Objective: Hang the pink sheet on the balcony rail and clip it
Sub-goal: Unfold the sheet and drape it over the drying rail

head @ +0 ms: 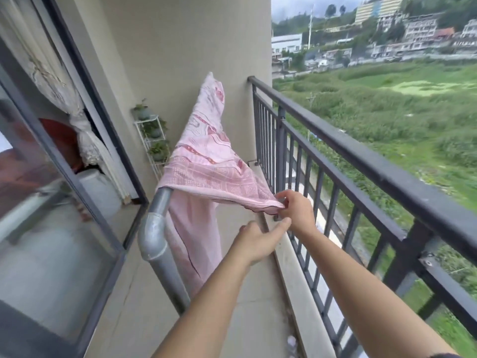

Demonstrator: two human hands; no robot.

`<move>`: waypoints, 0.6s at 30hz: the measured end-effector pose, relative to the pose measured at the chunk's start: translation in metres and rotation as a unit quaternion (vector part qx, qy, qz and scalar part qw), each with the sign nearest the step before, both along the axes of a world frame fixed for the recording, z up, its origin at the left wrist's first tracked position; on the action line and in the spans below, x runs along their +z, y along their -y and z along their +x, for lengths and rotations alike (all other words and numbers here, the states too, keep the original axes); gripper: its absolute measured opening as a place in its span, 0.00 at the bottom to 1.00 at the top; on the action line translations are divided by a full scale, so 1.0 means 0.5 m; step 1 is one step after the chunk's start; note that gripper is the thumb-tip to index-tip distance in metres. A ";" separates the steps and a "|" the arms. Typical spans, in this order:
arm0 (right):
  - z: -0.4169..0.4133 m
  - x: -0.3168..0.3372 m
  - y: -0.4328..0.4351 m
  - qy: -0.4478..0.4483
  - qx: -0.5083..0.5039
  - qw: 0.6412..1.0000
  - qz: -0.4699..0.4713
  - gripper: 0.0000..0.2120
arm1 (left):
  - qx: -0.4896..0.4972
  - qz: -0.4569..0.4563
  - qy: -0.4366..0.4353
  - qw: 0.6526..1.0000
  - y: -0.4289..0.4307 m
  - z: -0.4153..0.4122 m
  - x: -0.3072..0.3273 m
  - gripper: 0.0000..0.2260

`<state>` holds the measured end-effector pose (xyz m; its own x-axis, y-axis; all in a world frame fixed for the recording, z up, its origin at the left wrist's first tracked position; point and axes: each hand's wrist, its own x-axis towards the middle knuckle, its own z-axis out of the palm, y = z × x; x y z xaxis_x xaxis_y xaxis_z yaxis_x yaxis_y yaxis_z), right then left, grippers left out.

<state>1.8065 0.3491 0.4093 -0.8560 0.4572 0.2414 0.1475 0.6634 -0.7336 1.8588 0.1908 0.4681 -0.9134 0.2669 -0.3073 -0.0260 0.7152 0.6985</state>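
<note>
The pink patterned sheet (206, 161) is draped over a grey metal pipe rack (154, 228) in the middle of the balcony, with one end flung up against the wall. My right hand (296, 208) pinches a corner of the sheet and pulls it toward the dark balcony rail (361, 151), which runs along the right side. My left hand (258, 241) hovers just below that corner, fingers extended, holding nothing. No clip is visible.
A sliding glass door with a lace curtain (64, 99) lines the left side. A white plant stand (152, 140) with potted plants stands at the far wall. The balcony floor (245, 319) is narrow between the pipe rack and the rail.
</note>
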 end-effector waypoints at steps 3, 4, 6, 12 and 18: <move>-0.015 -0.034 -0.020 0.065 0.131 0.985 0.092 0.03 | 0.180 0.081 -0.032 0.980 -0.023 -0.095 -0.063 0.51; -0.019 -0.042 -0.024 0.122 0.193 0.968 0.109 0.04 | 0.236 0.109 -0.054 0.964 -0.027 -0.131 -0.078 0.50; -0.024 -0.058 -0.032 0.240 0.254 0.932 0.091 0.15 | 0.325 0.183 -0.082 0.924 -0.021 -0.190 -0.096 0.42; -0.108 -0.086 -0.082 0.287 0.204 0.935 0.039 0.20 | 0.492 0.329 -0.138 0.794 0.010 -0.283 -0.128 0.15; -0.241 -0.149 -0.038 0.267 0.140 0.916 -0.264 0.14 | 0.454 0.293 -0.294 0.789 0.026 -0.303 -0.085 0.20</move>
